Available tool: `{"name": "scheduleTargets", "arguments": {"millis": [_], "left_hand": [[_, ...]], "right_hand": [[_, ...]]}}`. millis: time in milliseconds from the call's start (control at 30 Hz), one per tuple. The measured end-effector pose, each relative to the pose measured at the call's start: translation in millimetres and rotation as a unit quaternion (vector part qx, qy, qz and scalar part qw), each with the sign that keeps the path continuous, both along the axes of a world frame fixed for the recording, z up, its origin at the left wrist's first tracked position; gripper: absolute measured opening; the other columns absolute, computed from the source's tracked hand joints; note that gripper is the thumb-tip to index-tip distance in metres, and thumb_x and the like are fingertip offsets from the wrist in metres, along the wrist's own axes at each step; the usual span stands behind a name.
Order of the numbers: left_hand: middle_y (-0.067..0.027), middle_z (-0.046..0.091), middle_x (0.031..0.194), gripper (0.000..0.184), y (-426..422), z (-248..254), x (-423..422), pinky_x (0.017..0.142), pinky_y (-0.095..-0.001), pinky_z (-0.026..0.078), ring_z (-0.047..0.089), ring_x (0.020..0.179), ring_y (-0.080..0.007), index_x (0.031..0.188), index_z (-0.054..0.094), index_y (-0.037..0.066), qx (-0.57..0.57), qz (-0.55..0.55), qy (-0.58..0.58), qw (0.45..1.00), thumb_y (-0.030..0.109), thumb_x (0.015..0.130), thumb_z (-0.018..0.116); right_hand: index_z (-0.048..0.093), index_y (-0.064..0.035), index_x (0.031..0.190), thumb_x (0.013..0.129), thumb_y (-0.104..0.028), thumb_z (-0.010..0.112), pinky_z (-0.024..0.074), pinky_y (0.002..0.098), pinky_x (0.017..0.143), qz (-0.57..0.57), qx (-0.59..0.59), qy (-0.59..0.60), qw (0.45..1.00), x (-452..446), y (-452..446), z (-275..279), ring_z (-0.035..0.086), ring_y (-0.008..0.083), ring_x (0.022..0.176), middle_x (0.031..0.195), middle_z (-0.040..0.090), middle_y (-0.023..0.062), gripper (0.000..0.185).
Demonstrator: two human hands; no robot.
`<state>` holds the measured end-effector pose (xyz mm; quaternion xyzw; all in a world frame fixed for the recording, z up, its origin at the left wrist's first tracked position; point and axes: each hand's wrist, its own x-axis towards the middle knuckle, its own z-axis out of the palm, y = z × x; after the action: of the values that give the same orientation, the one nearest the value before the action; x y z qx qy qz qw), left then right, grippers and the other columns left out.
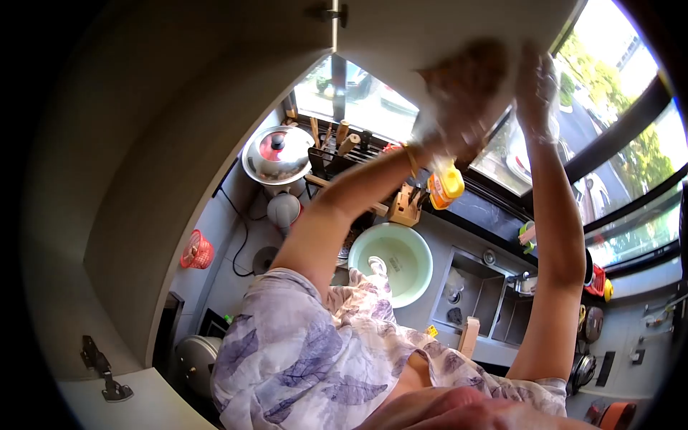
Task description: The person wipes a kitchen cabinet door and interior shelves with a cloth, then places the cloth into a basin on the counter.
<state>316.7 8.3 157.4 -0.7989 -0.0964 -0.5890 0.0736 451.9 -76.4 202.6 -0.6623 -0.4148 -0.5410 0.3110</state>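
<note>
An open cabinet door (401,32) spans the top of the view. Against its surface is my left hand (459,118), in a clear glove and smeared by motion, with a brownish cloth (469,68) held under it. My right hand (537,89), also in a clear glove, is raised at the door's right edge, its fingers wrapped round that edge. Below my left hand stands a yellow bottle (446,186).
A green basin (408,261) and a steel sink (469,290) lie below. A lidded pot (278,154), a knife block (405,208) and a utensil rack (330,161) stand near the window. Another cabinet door (136,401) hangs open at lower left.
</note>
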Motion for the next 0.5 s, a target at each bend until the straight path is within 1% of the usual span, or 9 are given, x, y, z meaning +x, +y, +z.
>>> {"name": "scheduleTargets", "arguments": {"millis": [67,133,200,233,333,367,400,467,500], "left_hand": [[-0.0245,0.037,0.136,0.049,43.4,35.1,18.0,0.103,-0.0452,0.027,0.035,0.126,-0.0361,0.136,0.036,0.002,-0.008,0.028,-0.066,0.997,0.021,0.091,0.039],[-0.0239,0.033,0.140,0.049,76.6,63.8,32.3,0.107,-0.0456,0.021,0.031,0.130,-0.0359,0.138,0.033,0.004,-0.030,0.046,-0.111,0.992,0.020,0.092,0.039],[-0.0233,0.029,0.144,0.050,92.1,84.3,48.7,0.112,-0.0461,0.014,0.027,0.134,-0.0356,0.140,0.031,0.005,-0.039,0.048,-0.148,0.987,0.019,0.093,0.039],[-0.0244,0.030,0.143,0.050,75.5,95.7,28.2,0.111,-0.0472,0.016,0.029,0.132,-0.0379,0.140,0.031,0.005,-0.058,-0.037,-0.112,0.991,0.019,0.093,0.038],[-0.0266,0.028,0.143,0.051,37.3,81.4,25.8,0.109,-0.0492,0.020,0.030,0.131,-0.0390,0.140,0.031,0.004,-0.007,-0.125,-0.172,0.977,0.021,0.093,0.038],[-0.0254,0.041,0.133,0.045,20.0,68.8,7.3,0.094,-0.0495,0.041,0.046,0.119,-0.0344,0.134,0.037,0.003,0.068,-0.036,-0.189,0.979,0.020,0.093,0.044],[-0.0234,0.042,0.130,0.047,5.0,46.6,-6.8,0.092,-0.0525,0.040,0.045,0.116,-0.0361,0.131,0.043,0.005,0.092,0.012,-0.099,0.991,0.022,0.087,0.048],[-0.0202,0.044,0.125,0.048,-12.9,-44.8,34.3,0.088,-0.0583,0.037,0.040,0.115,-0.0381,0.124,0.053,0.010,-0.038,-0.151,-0.073,0.985,0.028,0.079,0.056],[-0.0165,0.042,0.122,0.041,-25.1,-67.0,16.3,0.092,-0.0526,0.036,0.039,0.116,-0.0339,0.119,0.056,0.012,-0.011,-0.144,-0.056,0.988,0.022,0.079,0.059]], "right_hand": [[0.058,-0.0030,0.112,0.095,-0.031,0.049,0.0457,0.0254,0.071,0.292,0.066,0.258,0.919,-28.3,-2.4,7.0,0.058,0.0116,0.083,0.093,0.063,0.0019,0.034],[0.059,-0.0033,0.111,0.095,-0.032,0.051,0.0449,0.0254,0.070,0.389,0.047,0.300,0.870,-23.3,-4.1,3.5,0.056,0.0106,0.081,0.091,0.062,0.0006,0.034],[0.058,-0.0039,0.111,0.094,-0.037,0.051,0.0441,0.0262,0.070,0.399,0.034,0.255,0.880,-26.7,-0.1,1.6,0.055,0.0102,0.081,0.087,0.060,0.0010,0.038],[0.063,-0.0012,0.095,0.095,-0.027,0.049,0.0466,0.0288,0.059,0.224,0.042,0.260,0.938,-62.5,1.0,20.0,0.057,0.0173,0.068,0.075,0.061,0.0080,0.029],[0.061,0.0002,0.091,0.095,-0.031,0.049,0.0416,0.0241,0.057,0.262,0.034,0.368,0.891,-69.8,0.4,23.2,0.050,0.0102,0.066,0.073,0.056,0.0027,0.034],[0.060,0.0007,0.093,0.095,-0.029,0.048,0.0438,0.0230,0.060,0.336,0.074,0.392,0.853,-74.8,4.9,22.6,0.051,0.0100,0.069,0.076,0.057,0.0043,0.032],[0.059,0.0013,0.098,0.095,-0.033,0.047,0.0452,0.0260,0.066,0.313,0.068,0.372,0.871,-70.2,4.2,21.7,0.052,0.0133,0.076,0.084,0.058,0.0076,0.037],[0.057,0.0025,0.109,0.094,-0.041,0.045,0.0479,0.0322,0.077,0.267,0.052,0.331,0.904,-49.4,3.0,14.3,0.055,0.0199,0.090,0.101,0.059,0.0142,0.047],[0.056,0.0031,0.114,0.094,-0.045,0.044,0.0493,0.0353,0.083,0.242,0.045,0.310,0.918,-45.6,0.4,12.1,0.057,0.0232,0.098,0.110,0.060,0.0175,0.053]]}}
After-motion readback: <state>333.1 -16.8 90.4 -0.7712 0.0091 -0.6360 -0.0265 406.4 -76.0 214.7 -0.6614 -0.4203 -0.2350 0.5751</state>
